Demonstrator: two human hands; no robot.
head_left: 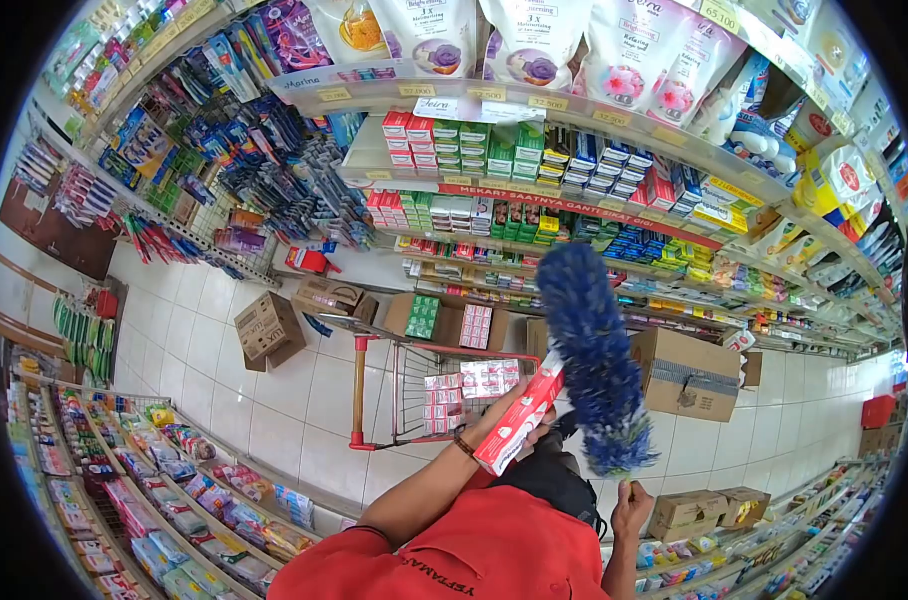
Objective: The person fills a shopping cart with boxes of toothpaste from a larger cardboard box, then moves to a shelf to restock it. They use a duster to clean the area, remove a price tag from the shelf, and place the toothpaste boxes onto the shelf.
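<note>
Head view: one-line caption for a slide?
Left hand holds a red-and-white box, right hand a blue duster, beside a cart of packs at stocked shelves.

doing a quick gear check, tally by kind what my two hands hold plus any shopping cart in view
Red-and-white box, in the left hand: 1
Blue duster, in the right hand: 1
Shopping cart: 1
Total: 3

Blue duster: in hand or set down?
In hand: the right hand grips the blue duster by its near end, fluffy head pointing away.
</note>
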